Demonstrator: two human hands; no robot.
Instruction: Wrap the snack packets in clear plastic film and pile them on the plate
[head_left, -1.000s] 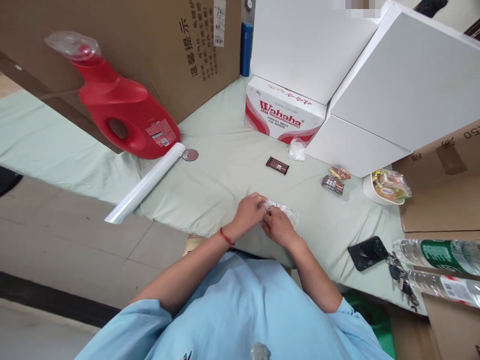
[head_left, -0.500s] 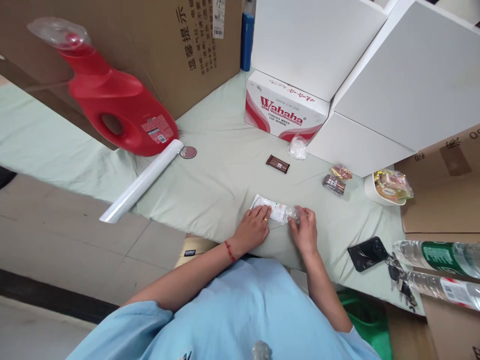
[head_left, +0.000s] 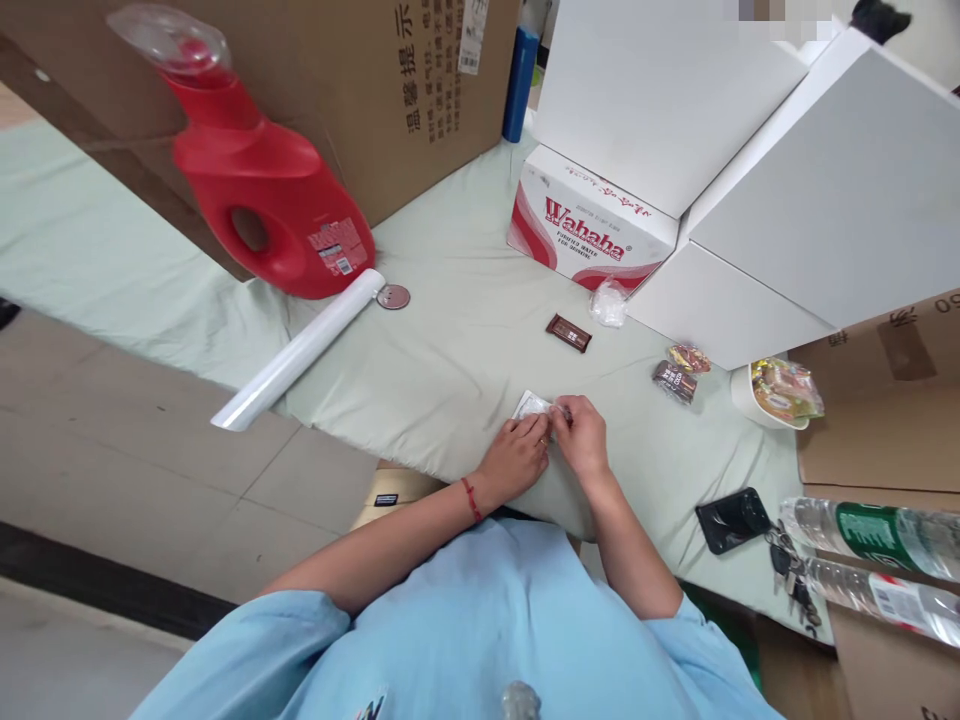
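Observation:
A small flat white packet (head_left: 531, 403), partly in crinkled clear plastic, lies on the pale green cloth (head_left: 450, 350) near its front edge. My left hand (head_left: 517, 458) presses on the packet, its fingers close together and bent over the near side; the thumb is hidden. My right hand (head_left: 580, 438) is closed in a pinch at the packet's right end, right beside the left fingertips. The fingers cover most of that end and the plastic there. Beyond the hands lies a brown-wrapped snack bar (head_left: 569, 333).
At left a red jug (head_left: 277, 200) stands beside a white roll (head_left: 300, 350) and a round disc (head_left: 394, 297). Behind are a Wahaha box (head_left: 585, 225) and crumpled plastic (head_left: 608, 303). To the right are wrapped snacks (head_left: 673, 382), a white bowl (head_left: 750, 400), a phone (head_left: 732, 520), keys (head_left: 793, 578) and bottles (head_left: 874, 535).
My right hand has moved left along the packet to the left fingertips, and its fingers have closed into a pinch. The plastic-covered right end is now folded in or covered. The view has shifted slightly.

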